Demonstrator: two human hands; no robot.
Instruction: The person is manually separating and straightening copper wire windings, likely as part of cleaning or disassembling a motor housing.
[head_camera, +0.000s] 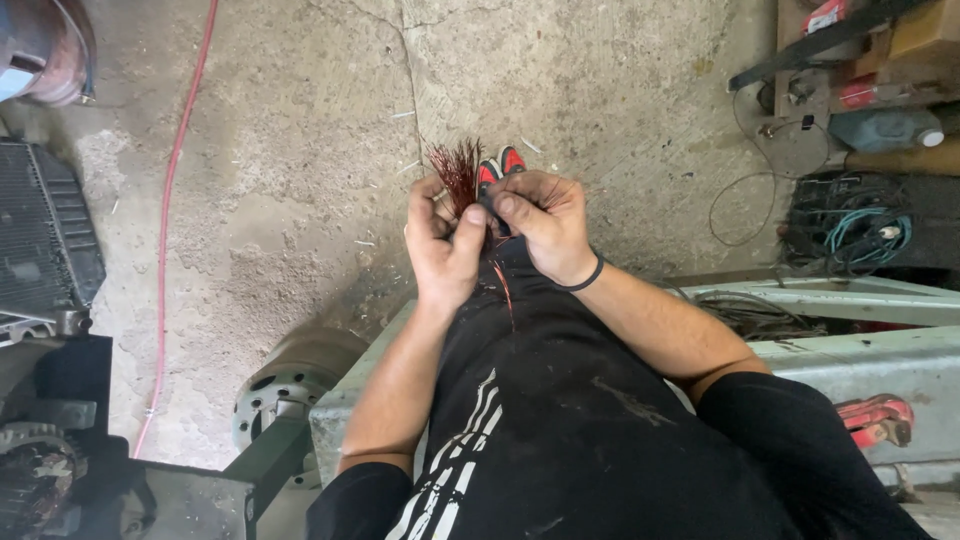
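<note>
Hands meet in the middle of the frame, above the person's lap. The left hand (442, 243) is curled closed around a bundle of reddish copper wire (458, 170), whose loose ends fan out upward just above the fist. The right hand (540, 220) is pressed against the left one, and its fingers pinch the same bundle from the right side; a black band (586, 279) sits on this wrist. One thin copper strand (504, 290) hangs down below the hands, over the black trousers (560, 400). Just above the hands, red and black shoes (500, 165) show on the concrete floor (300, 150). A red hose (170, 200) runs down the left part of the frame. At the lower right, a red pipe wrench (880, 418) lies on a grey metal bench (860, 370). A tangle of cables (850, 230) lies at the right edge.
</note>
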